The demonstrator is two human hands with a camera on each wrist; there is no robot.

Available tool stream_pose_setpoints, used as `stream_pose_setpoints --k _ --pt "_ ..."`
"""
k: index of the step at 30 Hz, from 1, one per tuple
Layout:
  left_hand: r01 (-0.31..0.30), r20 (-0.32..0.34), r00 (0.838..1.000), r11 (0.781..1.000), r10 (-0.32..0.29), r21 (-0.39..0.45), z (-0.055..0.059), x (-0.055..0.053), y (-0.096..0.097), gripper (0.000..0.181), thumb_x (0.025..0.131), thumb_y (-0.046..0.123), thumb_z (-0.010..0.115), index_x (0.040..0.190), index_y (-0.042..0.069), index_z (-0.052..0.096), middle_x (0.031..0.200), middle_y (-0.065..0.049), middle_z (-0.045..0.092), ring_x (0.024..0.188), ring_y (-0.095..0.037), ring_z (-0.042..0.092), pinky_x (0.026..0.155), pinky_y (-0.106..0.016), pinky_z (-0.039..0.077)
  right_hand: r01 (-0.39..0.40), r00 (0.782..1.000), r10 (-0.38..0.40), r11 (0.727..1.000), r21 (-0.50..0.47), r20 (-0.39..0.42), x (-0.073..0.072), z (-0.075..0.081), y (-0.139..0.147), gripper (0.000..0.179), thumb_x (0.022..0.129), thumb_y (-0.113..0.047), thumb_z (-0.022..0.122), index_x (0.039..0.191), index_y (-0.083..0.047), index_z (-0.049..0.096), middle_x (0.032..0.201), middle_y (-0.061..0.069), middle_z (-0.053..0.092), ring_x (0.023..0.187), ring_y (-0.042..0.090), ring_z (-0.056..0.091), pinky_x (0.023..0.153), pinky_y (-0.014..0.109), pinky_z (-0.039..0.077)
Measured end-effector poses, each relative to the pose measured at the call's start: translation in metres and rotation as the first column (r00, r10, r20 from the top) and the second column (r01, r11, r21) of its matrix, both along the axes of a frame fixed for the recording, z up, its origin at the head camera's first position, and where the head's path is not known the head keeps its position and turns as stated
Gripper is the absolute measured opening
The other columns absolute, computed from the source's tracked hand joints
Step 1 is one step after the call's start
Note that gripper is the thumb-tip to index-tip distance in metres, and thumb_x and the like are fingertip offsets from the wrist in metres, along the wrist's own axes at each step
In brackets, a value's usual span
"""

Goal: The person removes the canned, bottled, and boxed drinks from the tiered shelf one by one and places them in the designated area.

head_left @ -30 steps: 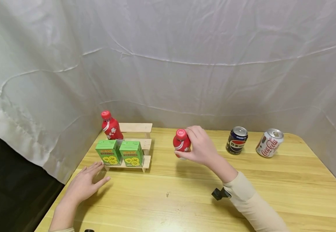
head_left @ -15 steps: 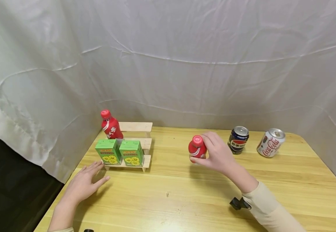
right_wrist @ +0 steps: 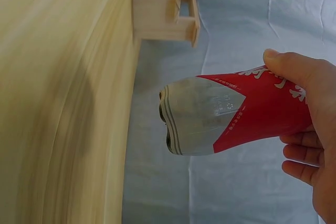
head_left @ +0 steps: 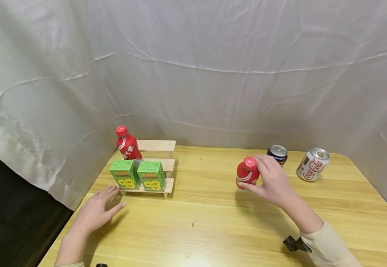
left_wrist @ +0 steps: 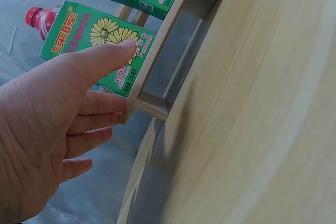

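Note:
My right hand (head_left: 273, 181) grips a red-capped bottle (head_left: 248, 172) with a red label, thumb on one side and fingers round the other. In the right wrist view the clear base of the bottle (right_wrist: 231, 111) hangs above the tabletop. My left hand (head_left: 94, 211) lies relaxed at the front left corner of a stepped wooden rack (head_left: 169, 185), fingertips at its edge. On the rack's lowest step stand two green drink cartons, a left carton (head_left: 124, 176) and a right carton (head_left: 151, 177). Behind them a second red bottle (head_left: 128, 144) stands on a higher step.
Behind my right hand a dark Pepsi can (head_left: 278, 152) is partly hidden. To its right stands a silver Coca-Cola can (head_left: 313, 165). A pale grey curtain (head_left: 213, 92) hangs along the back and left of the wooden table (head_left: 193, 230).
My right hand has carried the bottle rightward, from the table's middle to in front of the Pepsi can, now partly covering that can. The left hand has stayed at the rack.

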State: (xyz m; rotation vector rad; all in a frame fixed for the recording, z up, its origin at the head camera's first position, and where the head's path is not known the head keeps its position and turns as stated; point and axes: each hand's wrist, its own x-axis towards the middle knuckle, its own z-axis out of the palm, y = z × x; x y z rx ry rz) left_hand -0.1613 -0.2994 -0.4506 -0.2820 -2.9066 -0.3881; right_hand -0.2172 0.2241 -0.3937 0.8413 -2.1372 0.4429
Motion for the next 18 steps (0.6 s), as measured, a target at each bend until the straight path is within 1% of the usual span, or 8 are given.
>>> stream_pose_setpoints --k 3,6,12,18 --pt "0.003 -0.006 1.0 1.0 -0.003 -0.004 0.0 0.0 -0.001 0.066 0.089 0.047 0.066 0.134 0.0 0.057 0.143 -0.022 0.052 0.133 -0.042 0.047 0.113 -0.062 0.033 0.013 1.0 -0.013 1.0 -0.012 0.004 0.003 0.0 0.008 0.08 0.083 -0.072 0.056 0.109 0.004 0.062 0.105 0.018 0.061 0.101 0.033 0.056 0.087 0.048 0.05" --pt "0.003 -0.007 1.0 1.0 -0.003 -0.008 0.0 -0.001 -0.001 0.066 0.089 0.047 0.065 0.134 -0.001 0.057 0.143 -0.022 0.052 0.133 -0.042 0.047 0.113 -0.062 0.033 0.038 0.999 -0.038 0.999 -0.018 0.006 0.007 0.001 0.016 0.083 0.084 -0.074 0.05 0.11 0.004 0.061 0.106 0.019 0.061 0.101 0.034 0.056 0.086 0.049 0.05" --pt "-0.005 0.004 1.0 1.0 0.005 -0.016 0.0 -0.002 0.0 0.066 0.09 0.047 0.064 0.135 -0.001 0.056 0.144 -0.022 0.05 0.134 -0.042 0.045 0.113 -0.062 0.031 0.102 0.995 -0.102 0.995 -0.019 0.009 0.016 0.002 0.036 0.086 0.084 -0.076 0.046 0.11 0.005 0.062 0.106 0.019 0.062 0.098 0.034 0.056 0.086 0.044 0.046" --pt "-0.012 0.014 1.0 1.0 0.012 -0.028 0.001 -0.003 0.002 0.066 0.091 0.048 0.062 0.135 -0.001 0.055 0.144 -0.022 0.05 0.135 -0.043 0.044 0.114 -0.062 0.03 0.125 0.992 -0.125 0.991 -0.04 0.017 0.024 0.001 0.057 0.085 0.085 -0.074 0.046 0.107 0.007 0.062 0.102 0.021 0.061 0.096 0.036 0.053 0.084 0.043 0.041"
